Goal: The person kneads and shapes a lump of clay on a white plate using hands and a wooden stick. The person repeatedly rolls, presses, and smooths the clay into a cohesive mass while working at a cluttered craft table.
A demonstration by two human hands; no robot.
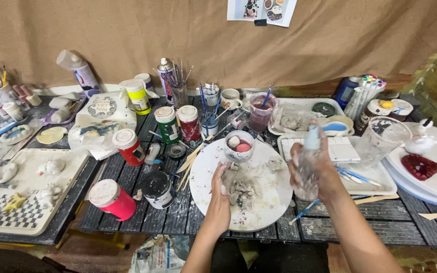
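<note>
— What did the head camera show on the counter [127, 177]?

— A round white board [274, 202] lay in the middle of the dark slatted counter, with a heap of grey clay [241, 189] on it. The left hand [221, 189] rested on the board, its fingers [217, 174] curled against the left side of the clay and pressing it.

— And the other hand?

— The right hand [314, 169] was raised just right of the board, its fingers wrapped tight round a clear spray bottle [308, 162], held upright with the nozzle on top.

— What else stood near the board?

— On its far rim sat a small bowl [239, 146] with a pink lump and a pale one inside. Left of the board were a black jar [157, 189], a pink jar [111, 199] lying tilted, and red and green paint jars [178, 124] further back. Wooden sticks [190, 164] lay at the board's left edge. Right of the board stood a white tray [375, 184] with blue-handled brushes [355, 177], and beyond it a clear plastic cup [380, 139]. Far left of the board, a flat tray [31, 202] carried small white clay figures.
</note>
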